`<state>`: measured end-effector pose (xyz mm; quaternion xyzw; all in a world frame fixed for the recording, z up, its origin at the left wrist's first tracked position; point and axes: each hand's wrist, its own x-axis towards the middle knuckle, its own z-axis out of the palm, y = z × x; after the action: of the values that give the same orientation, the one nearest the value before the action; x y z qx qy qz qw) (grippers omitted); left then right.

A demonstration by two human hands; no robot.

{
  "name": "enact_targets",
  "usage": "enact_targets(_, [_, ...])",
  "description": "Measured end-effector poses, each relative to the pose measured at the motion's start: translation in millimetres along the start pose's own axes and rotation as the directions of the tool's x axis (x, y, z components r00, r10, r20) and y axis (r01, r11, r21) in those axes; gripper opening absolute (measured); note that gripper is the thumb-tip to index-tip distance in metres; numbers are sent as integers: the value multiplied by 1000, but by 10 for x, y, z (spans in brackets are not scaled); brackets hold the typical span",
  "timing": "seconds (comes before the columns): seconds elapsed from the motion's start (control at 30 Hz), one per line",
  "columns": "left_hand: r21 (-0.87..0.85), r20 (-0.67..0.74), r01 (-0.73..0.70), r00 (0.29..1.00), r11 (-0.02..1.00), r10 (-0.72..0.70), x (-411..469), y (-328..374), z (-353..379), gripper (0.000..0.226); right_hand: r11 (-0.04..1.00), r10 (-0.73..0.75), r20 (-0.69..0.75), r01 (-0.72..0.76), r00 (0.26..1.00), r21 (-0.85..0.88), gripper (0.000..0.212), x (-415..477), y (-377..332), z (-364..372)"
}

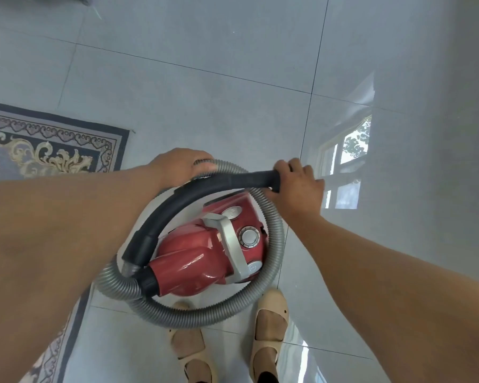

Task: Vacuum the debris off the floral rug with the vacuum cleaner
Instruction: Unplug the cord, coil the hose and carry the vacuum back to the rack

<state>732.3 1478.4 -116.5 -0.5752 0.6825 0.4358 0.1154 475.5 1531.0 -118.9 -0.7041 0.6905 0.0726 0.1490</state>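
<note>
A: Head view. Position of the vacuum cleaner (pixel 205 261)?
B: The red canister stood on the grey tiled floor (pixel 205 78), with its silver carry handle (pixel 230 239) on top. Its grey ribbed hose (pixel 275 244) looped right round the body.
A: State of the left hand (pixel 180 164)?
B: At the far side of the canister, fingers curled over the top of the hose loop, gripping it.
A: And the right hand (pixel 296 183)?
B: Far-right of the canister, wrapped round the free end of the black curved wand handle (pixel 177 205). That handle arced over the canister and met the hose at its near-left side.
A: Location of the floral rug (pixel 47 145)?
B: Left of the canister, flat on the tiles. I could not tell whether the hose touched its edge, because the left forearm covered that part.
A: Other items?
B: Two beige shoes (pixel 271 327) stood just on the near side of the canister, toes at the hose loop. A window reflection (pixel 349 161) lay on the tiles to its right.
</note>
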Motion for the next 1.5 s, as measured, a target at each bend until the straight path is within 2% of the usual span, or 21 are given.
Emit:
enact_targets(0.1, [172,12,-31,1000,985,29,-50,-57,-47,45,958,273,71,-277,959,66,38,-146,32,117])
enact_targets(0.17, [417,-27,-25,999,908,39,-114,-63,33,48,892,420,164,-440,892,106,39,-257,17,194])
enact_targets(0.2, [520,-51,-21,997,854,55,-154,-42,109,51,881,442,201,-465,874,84,45,-294,17,214])
enact_targets(0.33, [640,-67,-49,991,767,118,-297,154,381,71,939,335,206,-345,920,13,69,-296,58,95])
enact_targets(0.47, [569,-59,-6,997,822,48,-365,300,398,76,972,233,181,-232,956,-27,88,-238,-25,-139])
enact_targets(0.63, [486,-25,16,1000,874,-4,-439,447,334,78,987,160,128,-161,979,0,89,-196,-241,-375])
enact_targets(0.73, [471,-29,31,999,882,-20,-460,514,327,71,974,177,71,-185,982,128,92,-227,-373,-509])
enact_targets(0.8, [441,-46,41,999,897,-23,-486,550,313,66,913,312,49,-314,949,260,99,-278,-450,-578])
enact_targets(0.83, [423,-63,48,998,905,-23,-500,563,305,63,840,411,68,-407,909,359,102,-300,-476,-590])
enact_targets(0.9, [399,-96,62,995,915,-25,-539,581,276,59,596,581,230,-601,781,533,95,-355,-535,-630])
enact_targets(0.93, [392,-107,63,994,918,-23,-567,587,246,57,480,597,348,-669,723,567,84,-391,-563,-651])
enact_targets(0.97, [385,-118,63,993,921,-18,-593,588,225,55,412,551,464,-709,694,571,67,-435,-594,-645])
enact_targets(1.0, [375,-128,61,992,925,-13,-622,589,205,54,405,473,556,-729,684,552,51,-480,-641,-630])
enact_targets(1.03, [367,-141,59,990,928,-7,-650,593,188,54,434,394,616,-729,682,530,41,-519,-692,-597])
enact_targets(1.1, [358,-167,56,986,932,5,-722,608,156,55,507,286,697,-721,658,473,40,-574,-808,-504])
enact_targets(1.2, [362,-189,55,982,931,15,-806,630,144,55,609,245,741,-694,625,384,40,-620,-917,-424])
enact_targets(1.3, [363,-192,64,981,930,8,-826,636,153,55,731,206,754,-610,624,305,49,-668,-912,-400])
enact_targets(1.4, [358,-191,81,982,930,-12,-814,639,139,53,780,193,758,-566,623,267,49,-692,-935,-371])
enact_targets(1.47, [343,-178,86,984,935,-26,-791,660,121,52,772,186,765,-574,617,275,44,-689,-946,-344])
enact_targets(1.5, [338,-179,94,983,936,-34,-782,667,119,51,767,173,767,-573,618,289,49,-684,-948,-328])
